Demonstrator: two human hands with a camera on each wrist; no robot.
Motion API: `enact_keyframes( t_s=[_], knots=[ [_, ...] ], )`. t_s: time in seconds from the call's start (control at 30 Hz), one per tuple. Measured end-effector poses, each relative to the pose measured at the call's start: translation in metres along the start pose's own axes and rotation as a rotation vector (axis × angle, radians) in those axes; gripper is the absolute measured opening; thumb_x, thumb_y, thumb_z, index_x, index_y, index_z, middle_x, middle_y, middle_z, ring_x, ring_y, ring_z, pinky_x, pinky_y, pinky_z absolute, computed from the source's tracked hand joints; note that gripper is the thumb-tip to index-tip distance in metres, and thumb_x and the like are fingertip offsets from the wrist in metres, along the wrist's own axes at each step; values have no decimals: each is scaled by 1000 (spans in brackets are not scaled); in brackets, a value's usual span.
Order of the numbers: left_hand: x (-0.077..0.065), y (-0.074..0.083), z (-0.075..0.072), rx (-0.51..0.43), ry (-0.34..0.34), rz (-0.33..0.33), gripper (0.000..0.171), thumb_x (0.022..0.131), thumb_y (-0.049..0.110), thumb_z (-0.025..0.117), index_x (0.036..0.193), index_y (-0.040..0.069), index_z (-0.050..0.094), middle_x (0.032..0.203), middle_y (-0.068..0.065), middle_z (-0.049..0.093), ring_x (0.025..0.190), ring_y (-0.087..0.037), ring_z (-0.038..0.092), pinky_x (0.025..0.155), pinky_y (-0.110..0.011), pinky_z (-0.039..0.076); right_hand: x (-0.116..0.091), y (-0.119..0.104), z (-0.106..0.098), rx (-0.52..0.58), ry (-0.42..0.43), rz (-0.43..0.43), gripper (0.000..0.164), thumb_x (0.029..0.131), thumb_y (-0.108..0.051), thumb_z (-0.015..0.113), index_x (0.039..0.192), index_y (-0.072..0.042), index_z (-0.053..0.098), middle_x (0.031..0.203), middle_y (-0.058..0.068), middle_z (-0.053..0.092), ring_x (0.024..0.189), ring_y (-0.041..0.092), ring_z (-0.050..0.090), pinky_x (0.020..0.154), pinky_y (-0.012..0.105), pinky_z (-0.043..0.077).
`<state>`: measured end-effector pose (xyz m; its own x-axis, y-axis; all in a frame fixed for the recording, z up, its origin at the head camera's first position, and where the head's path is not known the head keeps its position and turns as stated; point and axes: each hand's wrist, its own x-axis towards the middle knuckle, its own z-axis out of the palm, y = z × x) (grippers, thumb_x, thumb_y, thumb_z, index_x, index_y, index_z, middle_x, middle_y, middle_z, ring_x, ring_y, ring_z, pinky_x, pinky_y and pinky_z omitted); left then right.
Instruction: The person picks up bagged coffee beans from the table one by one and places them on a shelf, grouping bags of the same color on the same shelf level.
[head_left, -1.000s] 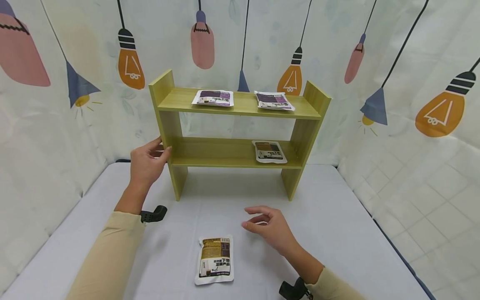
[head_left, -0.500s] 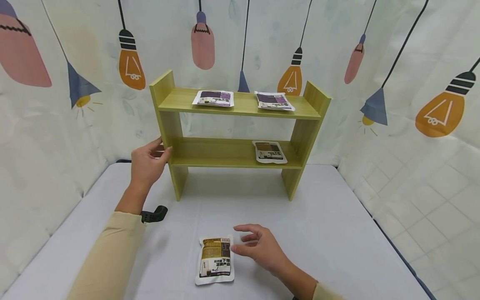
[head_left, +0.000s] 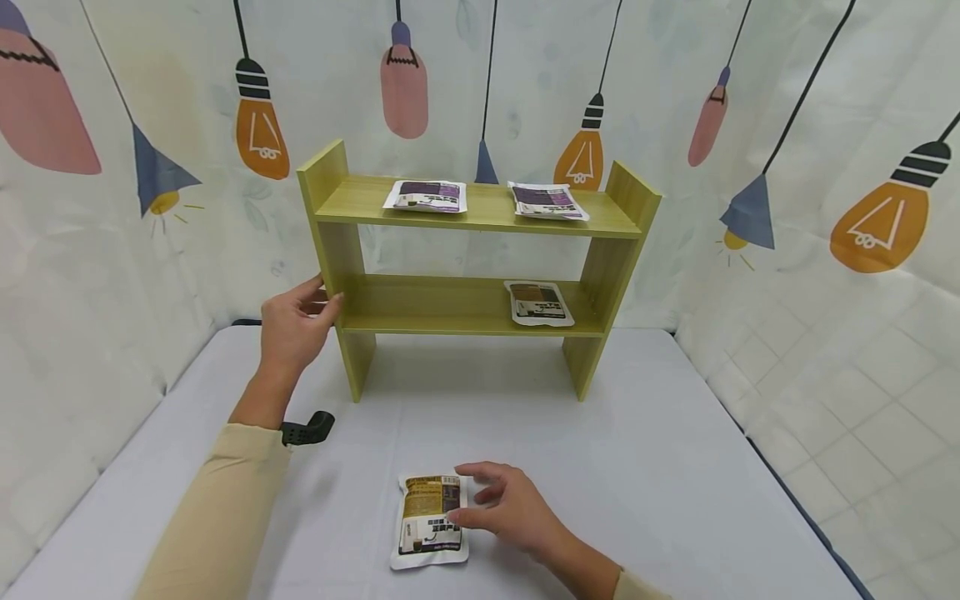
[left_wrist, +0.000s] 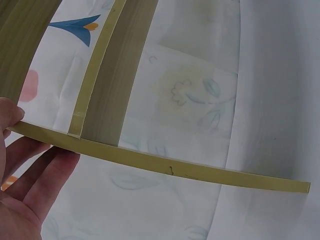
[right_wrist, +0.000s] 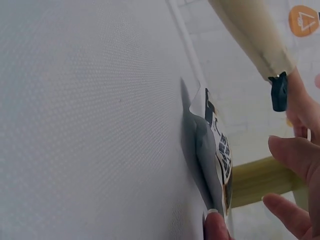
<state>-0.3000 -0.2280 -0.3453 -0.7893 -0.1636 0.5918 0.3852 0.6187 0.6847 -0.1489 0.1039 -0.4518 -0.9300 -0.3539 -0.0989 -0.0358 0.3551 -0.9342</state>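
A white food pouch (head_left: 426,542) with a brown-gold label lies flat on the table near the front. My right hand (head_left: 513,510) reaches over its right edge, thumb overlapping the label and fingers spread. In the right wrist view one fingertip (right_wrist: 216,226) is right at the edge of the pouch (right_wrist: 220,150), while the thumb stays apart from it. At the back, a yellow-green two-tier wooden shelf (head_left: 427,302) stands upright. My left hand (head_left: 296,329) grips its left side panel, thumb in front and fingers on the outer side; the left wrist view shows the panel's edge (left_wrist: 170,166) between them.
Two purple-labelled pouches lie on the top tier, one left (head_left: 426,197) and one right (head_left: 549,202). A brown-labelled pouch (head_left: 538,303) rests at the right of the lower tier. Patterned fabric walls (head_left: 810,333) border the white table (head_left: 637,467).
My right hand has moved left and toward the front, from beside the shelf's foot area to over the pouch's right edge. My left hand keeps its grip on the shelf.
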Motion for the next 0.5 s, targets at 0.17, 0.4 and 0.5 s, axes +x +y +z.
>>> enact_keyframes(
  t_s=[0.17,0.4,0.5],
  knots=[
    [0,1,0,2,-2,-6,47,99,30,66,144,17,60,120,-22,74,95,-40,75,66,1,45,2,-1,2,-55,-3,-13,52,76,-27,91,125,-20,74,131,10,65,97,22,63,68,30,54],
    [0,1,0,16,-2,-20,47,99,30,66,144,17,60,120,-21,74,96,-39,75,66,1,45,6,0,7,-158,6,-17,51,74,-28,91,122,-22,75,121,9,65,90,17,62,68,25,51],
    [0,1,0,12,-1,-21,47,99,29,66,144,16,61,120,-21,74,96,-39,75,66,1,44,8,-1,9,-186,6,0,51,74,-28,92,121,-24,75,116,7,64,88,17,60,68,26,49]
  ],
)
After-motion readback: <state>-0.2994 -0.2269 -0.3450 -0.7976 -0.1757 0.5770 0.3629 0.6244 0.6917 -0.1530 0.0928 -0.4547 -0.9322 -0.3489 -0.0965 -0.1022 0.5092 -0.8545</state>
